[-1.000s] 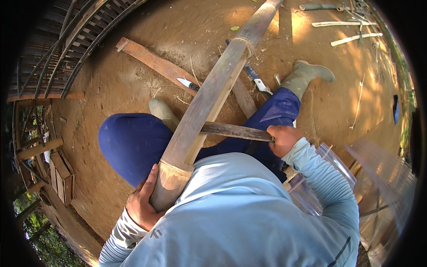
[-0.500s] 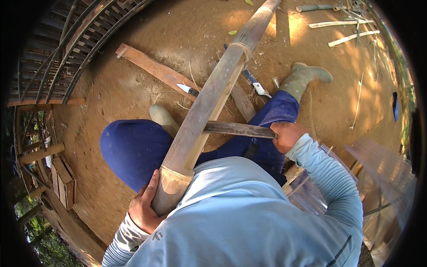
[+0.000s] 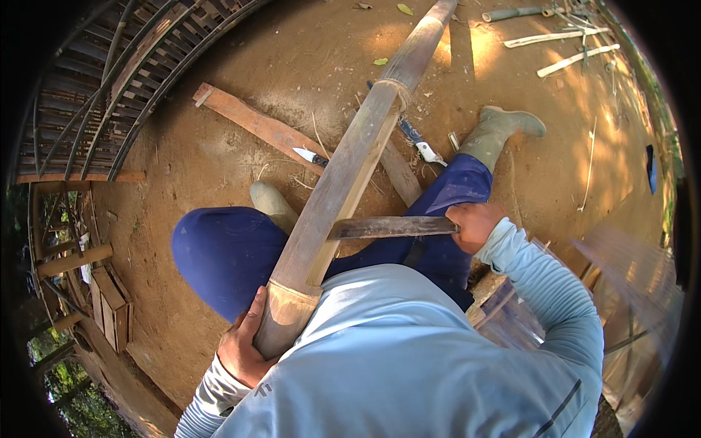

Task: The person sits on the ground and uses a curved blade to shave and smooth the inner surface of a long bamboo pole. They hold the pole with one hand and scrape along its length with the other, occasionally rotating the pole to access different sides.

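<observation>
Two closed grips; left hand (image 3: 244, 349) around bamboo pole (image 3: 336, 175); right hand (image 3: 479, 226) on long knife (image 3: 394, 227), more level than earlier

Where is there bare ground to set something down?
Bare soil lies between the wooden crate and left knee; another patch, between the right boot and thin pale strip. Around the bamboo pole it is crowded: the blade in the right hand runs up to its edge, and the reddish plank, small knife and white-ended tool lie nearby.
</observation>
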Tool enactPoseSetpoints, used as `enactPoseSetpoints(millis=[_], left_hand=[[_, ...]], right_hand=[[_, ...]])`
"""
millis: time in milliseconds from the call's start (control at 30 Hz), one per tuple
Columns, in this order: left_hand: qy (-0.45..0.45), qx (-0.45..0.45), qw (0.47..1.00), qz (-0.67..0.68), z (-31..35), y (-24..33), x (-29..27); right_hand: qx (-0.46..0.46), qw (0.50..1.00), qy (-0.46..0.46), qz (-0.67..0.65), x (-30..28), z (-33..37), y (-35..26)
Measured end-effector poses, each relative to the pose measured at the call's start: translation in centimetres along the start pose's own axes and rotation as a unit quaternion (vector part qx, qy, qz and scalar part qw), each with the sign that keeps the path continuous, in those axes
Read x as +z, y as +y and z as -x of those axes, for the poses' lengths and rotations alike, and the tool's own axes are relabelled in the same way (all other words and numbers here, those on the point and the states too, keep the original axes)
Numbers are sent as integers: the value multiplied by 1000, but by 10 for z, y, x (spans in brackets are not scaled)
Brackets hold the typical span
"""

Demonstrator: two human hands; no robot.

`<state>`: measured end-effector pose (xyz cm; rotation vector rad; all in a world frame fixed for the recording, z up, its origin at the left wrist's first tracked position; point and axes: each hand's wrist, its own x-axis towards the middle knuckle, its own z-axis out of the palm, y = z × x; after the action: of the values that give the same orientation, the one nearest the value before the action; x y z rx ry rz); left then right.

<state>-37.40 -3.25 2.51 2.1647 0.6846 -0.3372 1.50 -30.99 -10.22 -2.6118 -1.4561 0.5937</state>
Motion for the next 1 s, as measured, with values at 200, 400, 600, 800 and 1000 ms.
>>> enactPoseSetpoints(millis=[200,400,600,800,1000], left_hand=[[-15,-17,1000,15,-1,3,-1],[-21,-15,999,32,-1,4,-2],[28,60,998,15,0,-12,7],[10,11,999,36,1,-2,4],[-6,-34,997,64,0,9,-1]], right_hand=[[76,997,20,9,-4,-4,10],[124,991,51,23,-13,-27,14],[53,997,-57,27,-12,2,-25],[80,995,-30,60,-11,6,-9],[144,988,-8,49,-19,-23,17]])
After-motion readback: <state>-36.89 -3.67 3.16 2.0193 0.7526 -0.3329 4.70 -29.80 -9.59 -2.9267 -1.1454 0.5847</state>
